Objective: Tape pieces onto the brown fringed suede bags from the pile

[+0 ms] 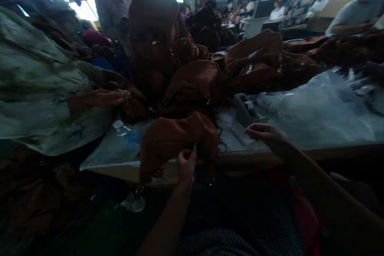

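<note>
A brown bag [171, 132] with a zipper across its face lies at the table's front edge, its lower part hanging over. My left hand [186, 166] is closed at that zipper, thumb and fingers pinched on what looks like the small zipper pull [195, 148]. To the right, my right hand [264, 133] hovers over the table with its fingertips pressed together. Whatever they hold, if anything, is too dim to make out. Just beyond it stands a grey tape dispenser [244, 112], and clear plastic pieces [240, 132] lie below it. Scissors [222, 146] rest beside the bag.
More brown bags [192, 84] are piled behind, some fringed. A water bottle [126, 134] lies at the left. Clear plastic sheeting [318, 104] covers the table's right part. At the left, a co-worker's hand [105, 98] touches another brown bag. Other people are farther back.
</note>
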`<state>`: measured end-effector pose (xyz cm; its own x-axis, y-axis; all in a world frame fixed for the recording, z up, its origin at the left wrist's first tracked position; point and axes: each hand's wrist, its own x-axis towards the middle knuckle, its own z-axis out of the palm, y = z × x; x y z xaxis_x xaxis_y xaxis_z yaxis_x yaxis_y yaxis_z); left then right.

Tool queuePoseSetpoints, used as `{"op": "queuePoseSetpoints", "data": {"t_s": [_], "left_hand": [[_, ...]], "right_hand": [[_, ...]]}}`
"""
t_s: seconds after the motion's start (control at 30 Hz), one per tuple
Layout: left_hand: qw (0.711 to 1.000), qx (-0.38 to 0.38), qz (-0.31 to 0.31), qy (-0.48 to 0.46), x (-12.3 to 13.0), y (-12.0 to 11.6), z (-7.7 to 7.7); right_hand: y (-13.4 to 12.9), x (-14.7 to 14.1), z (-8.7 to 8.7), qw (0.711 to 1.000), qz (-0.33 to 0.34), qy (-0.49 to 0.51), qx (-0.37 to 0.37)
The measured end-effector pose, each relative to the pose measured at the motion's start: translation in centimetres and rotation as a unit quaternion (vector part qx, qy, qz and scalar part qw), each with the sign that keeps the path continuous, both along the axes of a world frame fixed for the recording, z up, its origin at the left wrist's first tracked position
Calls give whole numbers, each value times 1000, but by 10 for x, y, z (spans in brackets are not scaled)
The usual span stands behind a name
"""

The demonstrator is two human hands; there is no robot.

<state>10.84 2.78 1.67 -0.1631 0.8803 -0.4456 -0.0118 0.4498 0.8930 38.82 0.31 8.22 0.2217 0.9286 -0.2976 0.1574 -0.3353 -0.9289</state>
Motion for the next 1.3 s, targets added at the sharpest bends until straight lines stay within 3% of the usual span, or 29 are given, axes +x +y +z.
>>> {"op": "queuePoseSetpoints", "data": {"t_s": [0.13, 0.2, 0.3, 0.43, 0.57, 0.87, 0.97, 1.03, 1.17, 1.3], "left_hand": [[1000, 1, -8, 22, -2, -4, 2], [999, 6, -21, 44, -3, -6, 2], [997, 26, -39, 58, -5, -7, -1], [997, 35, -43, 57, -5, -8, -6], [997, 41, -42, 40, -5, -9, -9], [993, 101, -60, -28, -3, -18, -10], [997, 48, -44, -37, -3, -17, -9], [995, -33, -16, -95, -4, -13, -6], [953, -164, 14, -253, -7, -2, 4], [929, -213, 12, -303, -7, 3, 15]], "right_hand": [[22, -84, 3, 973, 197, 110, -50], [33, -118, -7, 963, 230, 121, -73], [46, -144, -28, 966, 239, 40, -91], [55, -149, -47, 960, 248, -100, -89], [55, -148, -54, 945, 237, -205, -92], [50, -153, -45, 938, 219, -244, -109], [49, -153, -41, 940, 217, -238, -114], [48, -151, -41, 943, 224, -214, -120], [47, -142, -48, 954, 253, -78, -143], [44, -138, -58, 951, 271, -1, -150]]}}
